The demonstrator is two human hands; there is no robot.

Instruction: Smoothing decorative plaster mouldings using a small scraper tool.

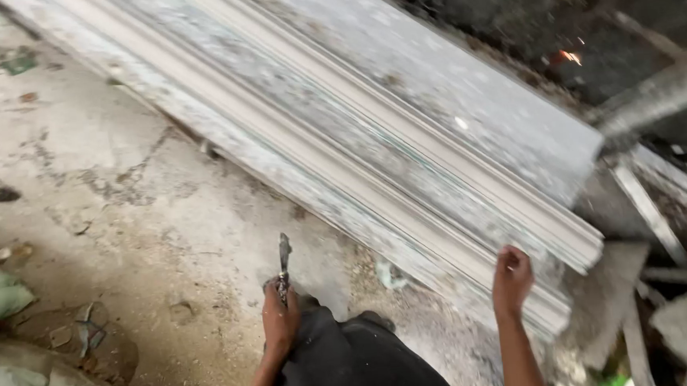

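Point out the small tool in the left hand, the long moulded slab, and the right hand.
small tool [284,255]: head view, on its dark blade above the fist.
long moulded slab [372,148]: head view, on a middle ridge.
right hand [511,274]: head view, on the back of the hand at the slab's end.

Rough outdoor or semi-open plaster-casting workshop, or a building-site yard. Bare concrete floor [148,203], stained, cracked, littered with chips and dried splashes. A long white moulded cornice casting [372,144] lies diagonally from far left to near right, surface speckled and crusted with dried plaster, profile ridges running its length. Far right is dark ground with debris [586,39] and a small orange glow. Near right: scrap strips and broken slabs [661,278], all dusty grey-white. Near left: pale green sacks [7,344] slumped on the floor. No furniture, no finished walls; everything is coated in plaster dust.
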